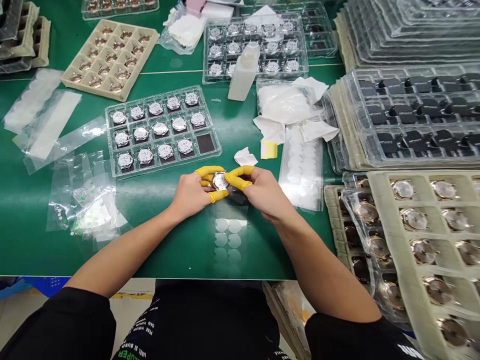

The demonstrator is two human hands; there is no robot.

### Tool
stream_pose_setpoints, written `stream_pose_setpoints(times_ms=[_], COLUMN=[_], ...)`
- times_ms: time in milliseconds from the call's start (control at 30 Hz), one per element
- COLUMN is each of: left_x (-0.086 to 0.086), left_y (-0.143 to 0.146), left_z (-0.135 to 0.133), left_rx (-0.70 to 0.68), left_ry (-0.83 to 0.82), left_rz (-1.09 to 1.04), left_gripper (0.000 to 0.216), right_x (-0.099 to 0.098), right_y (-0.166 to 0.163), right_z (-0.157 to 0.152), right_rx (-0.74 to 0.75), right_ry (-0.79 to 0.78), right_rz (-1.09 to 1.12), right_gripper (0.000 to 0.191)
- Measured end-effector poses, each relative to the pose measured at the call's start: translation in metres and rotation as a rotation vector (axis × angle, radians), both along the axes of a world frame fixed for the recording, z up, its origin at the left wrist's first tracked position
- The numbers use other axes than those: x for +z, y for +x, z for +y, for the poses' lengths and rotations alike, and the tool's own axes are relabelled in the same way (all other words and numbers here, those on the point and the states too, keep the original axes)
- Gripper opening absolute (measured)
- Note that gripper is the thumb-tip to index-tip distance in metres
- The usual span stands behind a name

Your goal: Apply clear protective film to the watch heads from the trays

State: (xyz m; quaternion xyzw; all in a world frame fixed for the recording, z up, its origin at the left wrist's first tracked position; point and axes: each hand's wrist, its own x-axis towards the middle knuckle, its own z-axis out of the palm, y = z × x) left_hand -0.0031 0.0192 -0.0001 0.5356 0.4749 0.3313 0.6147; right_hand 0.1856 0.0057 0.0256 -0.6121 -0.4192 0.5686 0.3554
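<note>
While both hands meet over the middle of the green counter [30, 210], they hold one round watch case [220, 181] between them, a little above the surface and nearer to the front edge than to the back. The left hand [191, 194] grasps the case from its left side, and its fingers [208, 171], which wear yellow rubber covers, are closed on the rim. The right hand [262, 192] grasps the same case from the right side with covered fingers [240, 172] in the same way. Just behind the hands stands a clear tray [161, 131] with rows of similar cases, and one pocket at its near right corner shows only a dark pad. A beige tray [110, 56] with more cases lies toward the back left corner. A white bottle [243, 72] stands further back, beside crumpled white wipes [288, 107]. Along the right edge there are stacked trays [412, 115] with dark parts. Clear plastic bags [86, 200] lie toward the left edge. A strip with round transparent stickers [228, 240] lies just in front of the hands.
</note>
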Motion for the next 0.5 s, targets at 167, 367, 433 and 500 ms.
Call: stream_pose_setpoints(times_ms=[167, 367, 433, 500], left_x=[0.001, 0.0022, 0.0026, 0.0023], left_y=[0.0004, 0.0003, 0.0004, 0.0006], left_z=[-0.0006, -0.0007, -0.0007, -0.0006], left_rx=[-0.007, -0.004, -0.002, -0.003], left_ry=[-0.016, -0.018, -0.018, -0.018], left_rz=[-0.028, -0.028, -0.027, -0.027], left_gripper=[0.06, 0.06, 0.059, 0.06], right_x=[-0.0038, -0.003, -0.0029, -0.003], right_y=[0.0004, 0.0002, -0.0002, -0.0006], right_z=[0.0007, 0.0007, 0.0009, 0.001], right_rx=[0.021, 0.028, 0.037, 0.04], right_ry=[0.013, 0.015, 0.022, 0.03], right_rz=[0.002, -0.012, -0.015, -0.012], right_gripper=[0.03, 0.03, 0.031, 0.033])
